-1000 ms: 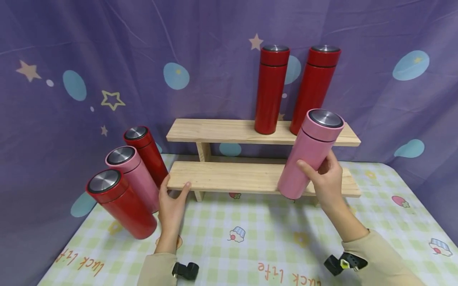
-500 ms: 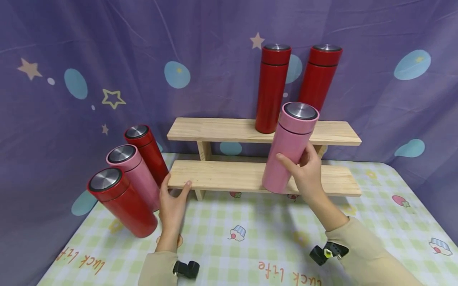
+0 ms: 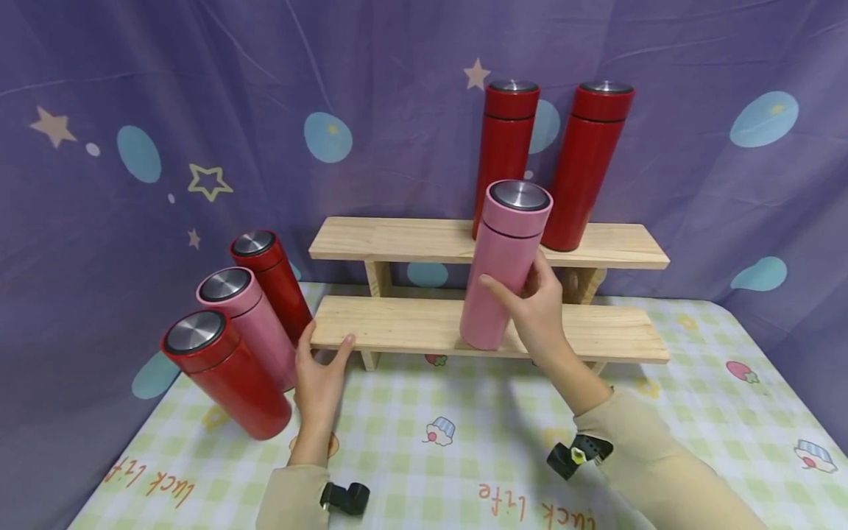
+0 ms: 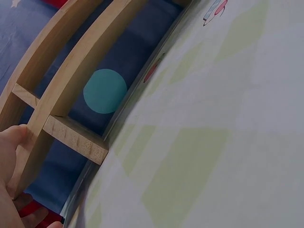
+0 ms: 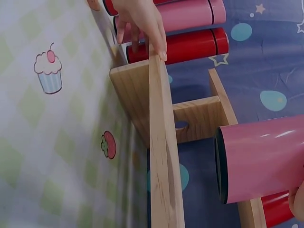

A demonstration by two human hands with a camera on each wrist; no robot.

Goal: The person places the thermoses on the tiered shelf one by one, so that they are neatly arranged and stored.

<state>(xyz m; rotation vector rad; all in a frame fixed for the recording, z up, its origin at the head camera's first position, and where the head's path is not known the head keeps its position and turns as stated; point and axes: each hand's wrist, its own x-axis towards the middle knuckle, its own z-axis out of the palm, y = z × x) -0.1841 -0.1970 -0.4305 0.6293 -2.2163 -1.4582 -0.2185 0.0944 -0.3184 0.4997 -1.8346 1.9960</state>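
Note:
My right hand (image 3: 539,313) grips a pink thermos bottle (image 3: 502,261) with a steel lid, thumb across its front. The bottle is nearly upright in front of the two-tier wooden shelf (image 3: 397,322). In the right wrist view a gap shows between the dark base of the pink bottle (image 5: 263,159) and the lower board (image 5: 164,142). My left hand (image 3: 319,383) holds the left end of that lower board, its thumb (image 4: 19,134) on the front edge. Two red thermos bottles stand on the upper board (image 3: 397,237); the left one (image 3: 509,140) is partly hidden behind the pink bottle.
Left of the shelf stand a red bottle (image 3: 228,375), a pink one (image 3: 250,320) and another red one (image 3: 274,283), close to my left hand. A checked cloth (image 3: 397,471) covers the table. A purple curtain (image 3: 397,73) hangs behind.
My right hand has carried the pink bottle leftward and slightly up along the shelf, from before the right red bottle to before the left one. My left hand has stayed on the board.

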